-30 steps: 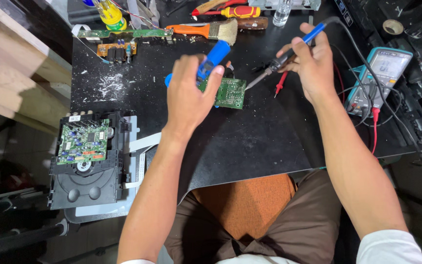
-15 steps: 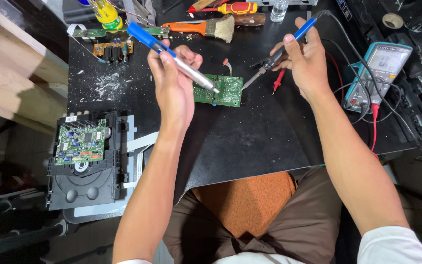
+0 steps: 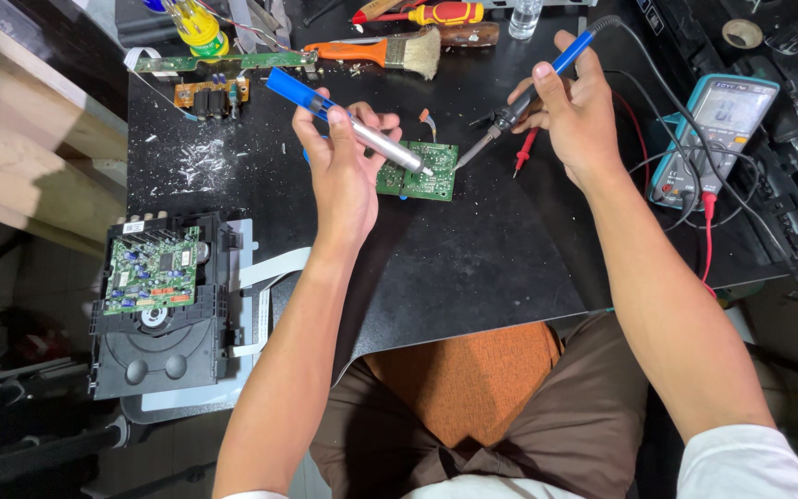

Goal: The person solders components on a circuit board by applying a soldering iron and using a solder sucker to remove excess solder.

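Left hand (image 3: 342,166) beside circuit board (image 3: 419,172)

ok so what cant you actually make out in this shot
- Head view: the part of the small green circuit board under the left hand is hidden.
- Whether the soldering iron tip touches the board: too small to tell.
- The multimeter screen: too small to read.
- The left hand's blue and silver tool: fingers wrap its middle.
- The yellow-handled tool: cut by the top edge.

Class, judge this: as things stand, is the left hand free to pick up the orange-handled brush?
Probably not: the left hand is full, holding a blue-and-silver tool onto the small circuit board; the brush lies unblocked just beyond.
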